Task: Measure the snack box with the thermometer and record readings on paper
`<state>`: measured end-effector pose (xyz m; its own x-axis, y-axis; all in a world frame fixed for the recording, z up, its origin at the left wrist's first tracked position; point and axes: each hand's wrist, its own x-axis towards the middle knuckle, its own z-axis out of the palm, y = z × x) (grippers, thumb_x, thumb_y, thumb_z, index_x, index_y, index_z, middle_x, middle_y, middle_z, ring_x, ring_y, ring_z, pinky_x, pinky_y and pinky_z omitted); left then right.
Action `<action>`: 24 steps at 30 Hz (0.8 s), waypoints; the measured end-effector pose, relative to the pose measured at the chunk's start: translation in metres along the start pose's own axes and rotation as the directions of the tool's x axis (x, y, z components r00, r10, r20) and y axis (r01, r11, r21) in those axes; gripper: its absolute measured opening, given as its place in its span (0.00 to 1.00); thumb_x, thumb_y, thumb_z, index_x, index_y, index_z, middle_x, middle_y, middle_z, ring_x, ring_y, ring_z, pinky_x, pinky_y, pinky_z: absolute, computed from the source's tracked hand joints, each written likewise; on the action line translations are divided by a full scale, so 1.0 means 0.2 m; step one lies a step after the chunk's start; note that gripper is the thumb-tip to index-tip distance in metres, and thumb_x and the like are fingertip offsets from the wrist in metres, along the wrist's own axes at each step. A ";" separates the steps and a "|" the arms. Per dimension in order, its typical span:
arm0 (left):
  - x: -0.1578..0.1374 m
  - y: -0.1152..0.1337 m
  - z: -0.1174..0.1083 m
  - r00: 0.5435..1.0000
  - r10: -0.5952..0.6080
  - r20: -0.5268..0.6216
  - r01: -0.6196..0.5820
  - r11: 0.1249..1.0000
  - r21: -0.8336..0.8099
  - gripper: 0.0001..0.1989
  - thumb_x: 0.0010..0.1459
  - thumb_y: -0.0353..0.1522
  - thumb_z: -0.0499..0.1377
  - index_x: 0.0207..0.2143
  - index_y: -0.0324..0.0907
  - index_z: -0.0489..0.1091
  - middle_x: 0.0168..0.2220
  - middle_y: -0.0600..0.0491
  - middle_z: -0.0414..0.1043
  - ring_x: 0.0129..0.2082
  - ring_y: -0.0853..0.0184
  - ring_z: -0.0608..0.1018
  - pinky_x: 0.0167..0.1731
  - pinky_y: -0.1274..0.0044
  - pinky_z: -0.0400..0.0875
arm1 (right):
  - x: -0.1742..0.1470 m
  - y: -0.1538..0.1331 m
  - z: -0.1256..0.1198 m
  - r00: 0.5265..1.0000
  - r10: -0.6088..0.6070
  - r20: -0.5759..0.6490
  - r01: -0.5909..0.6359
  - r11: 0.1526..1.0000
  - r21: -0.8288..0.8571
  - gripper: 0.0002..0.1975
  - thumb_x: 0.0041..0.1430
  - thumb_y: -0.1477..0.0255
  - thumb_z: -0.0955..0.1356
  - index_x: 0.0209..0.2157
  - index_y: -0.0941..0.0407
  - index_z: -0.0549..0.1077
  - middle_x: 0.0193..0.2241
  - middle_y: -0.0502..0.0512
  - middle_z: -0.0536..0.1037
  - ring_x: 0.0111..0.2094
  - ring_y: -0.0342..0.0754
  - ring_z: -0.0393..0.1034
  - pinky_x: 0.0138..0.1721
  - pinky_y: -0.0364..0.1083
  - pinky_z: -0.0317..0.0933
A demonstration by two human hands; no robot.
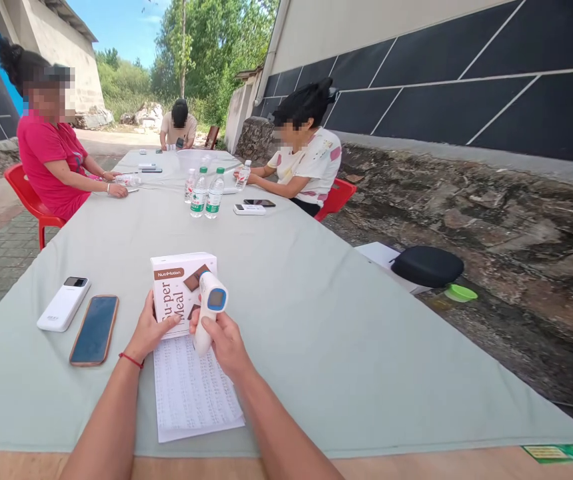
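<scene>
Toward the near edge of the table (pixel 341 347), the left hand (pixel 152 330) is clamped on the NutriMotion box (pixel 175 280); the right hand (pixel 229 343) is wrapped around an infrared thermometer (pixel 215 298), leaning before the box's right side, perhaps touching.

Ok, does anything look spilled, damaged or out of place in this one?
I see no spill or damage. One slight oddity: a bottle lies on its side by the person in pink, while the green-labelled bottles stand upright. The box in the left hand and white device in the right hand look intact.
</scene>
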<state>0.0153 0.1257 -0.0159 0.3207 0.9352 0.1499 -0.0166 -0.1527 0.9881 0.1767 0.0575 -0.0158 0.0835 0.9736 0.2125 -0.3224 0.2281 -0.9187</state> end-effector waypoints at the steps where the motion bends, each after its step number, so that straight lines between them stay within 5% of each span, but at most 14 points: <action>1: 0.00 0.00 0.00 1.000 -0.002 -0.003 0.002 1.000 0.005 0.39 0.47 0.43 0.69 0.57 0.42 0.58 0.53 0.44 0.72 0.52 0.54 0.75 0.49 0.63 0.72 | 0.00 -0.01 -0.01 1.000 -0.024 -0.009 0.024 1.000 0.000 0.15 0.59 0.58 0.67 0.33 0.56 0.72 0.28 0.53 0.75 0.29 0.46 0.66 0.32 0.46 0.62; 9: 0.02 0.00 -0.02 0.999 -0.033 -0.017 0.033 0.998 0.046 0.41 0.46 0.44 0.69 0.58 0.41 0.58 0.55 0.43 0.70 0.54 0.52 0.74 0.52 0.62 0.71 | -0.04 -0.21 -0.04 0.987 -0.104 -0.120 0.100 0.994 -0.040 0.12 0.57 0.60 0.69 0.31 0.56 0.72 0.26 0.52 0.75 0.27 0.45 0.67 0.31 0.46 0.62; 19: 0.01 0.01 -0.03 0.997 -0.070 -0.029 0.071 0.996 0.050 0.43 0.46 0.44 0.69 0.60 0.41 0.57 0.56 0.42 0.69 0.55 0.51 0.73 0.52 0.61 0.70 | -0.29 -0.41 0.02 0.991 -0.126 -0.051 0.123 0.991 -0.053 0.11 0.55 0.63 0.69 0.29 0.56 0.74 0.26 0.55 0.76 0.26 0.47 0.67 0.27 0.47 0.62; 24: 0.01 -0.01 -0.03 0.994 -0.071 -0.083 0.074 0.997 0.029 0.43 0.45 0.45 0.70 0.59 0.41 0.57 0.56 0.41 0.69 0.56 0.52 0.72 0.54 0.62 0.69 | -0.19 -0.39 -0.10 0.983 -0.081 -0.167 0.022 0.945 -0.326 0.13 0.55 0.62 0.69 0.37 0.56 0.74 0.32 0.55 0.77 0.33 0.49 0.69 0.34 0.48 0.64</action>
<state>0.0109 0.1304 -0.0165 0.2418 0.9669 0.0817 0.0345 -0.0927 0.9951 0.2169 0.0020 0.0411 0.2659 0.9368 0.2275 0.0050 0.2347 -0.9721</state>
